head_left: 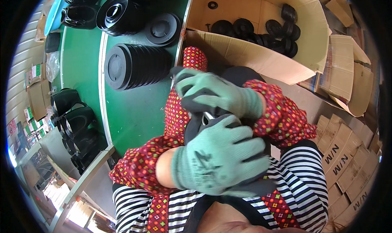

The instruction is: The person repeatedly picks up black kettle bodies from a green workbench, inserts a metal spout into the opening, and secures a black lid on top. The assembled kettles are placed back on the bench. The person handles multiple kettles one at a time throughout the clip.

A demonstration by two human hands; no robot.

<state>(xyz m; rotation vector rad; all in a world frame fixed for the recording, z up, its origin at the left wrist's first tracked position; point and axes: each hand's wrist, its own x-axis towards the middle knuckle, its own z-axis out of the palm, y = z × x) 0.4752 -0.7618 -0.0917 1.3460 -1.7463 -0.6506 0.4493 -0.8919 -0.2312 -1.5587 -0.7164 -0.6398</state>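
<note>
Both my hands wear green knit gloves with dark grey palms and work close together above my lap. My left hand (220, 159) is the nearer one, its fingers curled over a black part (191, 131) mostly hidden beneath it. Just beyond it my right hand (216, 92) has bent fingers, and whatever they hold is covered by the glove. A small shiny metal piece (207, 118) shows between the two hands; which hand holds it cannot be told. Another dark rounded shape (243, 74) shows behind my right wrist.
On the green table (139, 127) at left lie a row of stacked black discs (122, 66), a flat black lid (163, 28) and black ring-shaped parts (116, 13). An open cardboard box (249, 49) with black round pieces stands far right. Flattened cartons (347, 159) lean at right.
</note>
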